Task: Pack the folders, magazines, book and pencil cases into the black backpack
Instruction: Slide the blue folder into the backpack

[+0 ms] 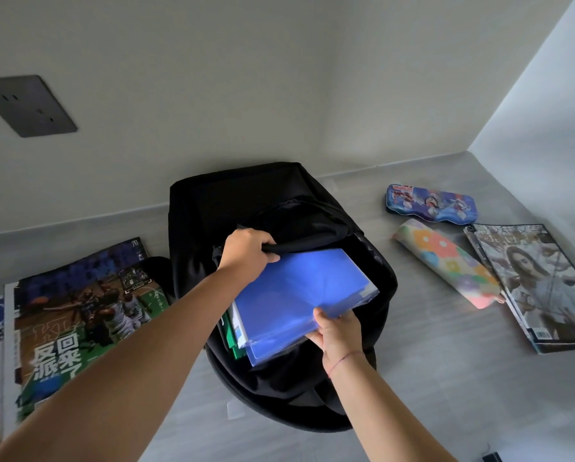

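The black backpack lies open on the grey surface against the wall. My left hand grips the upper edge of its opening and holds it up. My right hand pinches the near edge of a blue folder that is partly inside the bag, slanting out of the opening. A green folder and white papers show beneath it inside. Basketball magazines lie stacked at the left. To the right lie a blue cartoon pencil case, a floral pencil case and a stack of magazines.
A dark wall socket plate sits on the wall at the upper left. Walls meet in a corner at the back right. A small dark object shows at the bottom edge.
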`<control>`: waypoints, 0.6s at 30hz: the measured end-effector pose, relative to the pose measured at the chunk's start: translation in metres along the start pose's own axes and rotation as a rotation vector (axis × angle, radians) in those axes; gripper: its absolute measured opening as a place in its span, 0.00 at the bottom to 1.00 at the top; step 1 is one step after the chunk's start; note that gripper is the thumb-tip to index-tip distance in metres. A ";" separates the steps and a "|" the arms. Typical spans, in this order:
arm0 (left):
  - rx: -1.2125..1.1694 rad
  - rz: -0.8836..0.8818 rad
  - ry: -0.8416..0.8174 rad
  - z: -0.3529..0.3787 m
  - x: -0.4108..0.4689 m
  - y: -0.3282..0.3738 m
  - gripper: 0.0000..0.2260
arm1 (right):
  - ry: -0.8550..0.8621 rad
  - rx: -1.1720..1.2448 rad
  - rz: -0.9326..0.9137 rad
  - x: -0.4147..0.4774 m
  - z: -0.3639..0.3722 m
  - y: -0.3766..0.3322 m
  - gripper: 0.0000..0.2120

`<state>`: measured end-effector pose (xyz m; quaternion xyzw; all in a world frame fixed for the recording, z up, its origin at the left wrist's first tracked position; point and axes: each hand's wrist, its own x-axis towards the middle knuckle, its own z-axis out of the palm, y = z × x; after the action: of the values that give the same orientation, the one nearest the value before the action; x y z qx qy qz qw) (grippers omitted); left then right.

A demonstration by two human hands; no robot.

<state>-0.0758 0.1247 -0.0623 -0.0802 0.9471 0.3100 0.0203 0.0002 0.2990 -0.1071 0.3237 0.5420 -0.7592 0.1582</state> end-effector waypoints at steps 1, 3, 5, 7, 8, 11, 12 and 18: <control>0.003 -0.003 -0.001 0.000 0.001 -0.001 0.04 | 0.016 0.009 0.004 0.002 0.003 0.001 0.10; 0.013 -0.006 -0.001 0.000 0.002 -0.003 0.04 | 0.052 0.026 0.013 0.006 0.008 0.003 0.09; 0.016 -0.005 0.002 0.002 0.003 -0.004 0.04 | 0.082 0.036 0.018 0.006 0.010 0.005 0.06; 0.009 0.000 0.008 0.004 0.002 -0.005 0.04 | 0.083 0.054 0.013 0.002 0.010 0.009 0.06; 0.001 0.001 0.010 0.004 0.002 -0.005 0.04 | 0.080 0.062 0.008 0.000 0.009 0.012 0.07; -0.025 0.026 0.003 0.008 0.001 -0.005 0.04 | 0.089 0.053 0.008 -0.011 0.006 0.018 0.08; -0.039 0.046 0.005 0.010 0.000 -0.005 0.04 | 0.090 0.034 0.015 -0.013 0.006 0.018 0.06; 0.142 0.214 0.081 0.016 -0.007 -0.001 0.09 | -0.018 -0.048 0.206 -0.019 -0.007 -0.017 0.08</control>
<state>-0.0692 0.1339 -0.0752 0.0103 0.9699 0.2391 -0.0454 0.0069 0.3095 -0.0835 0.3672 0.5224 -0.7285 0.2479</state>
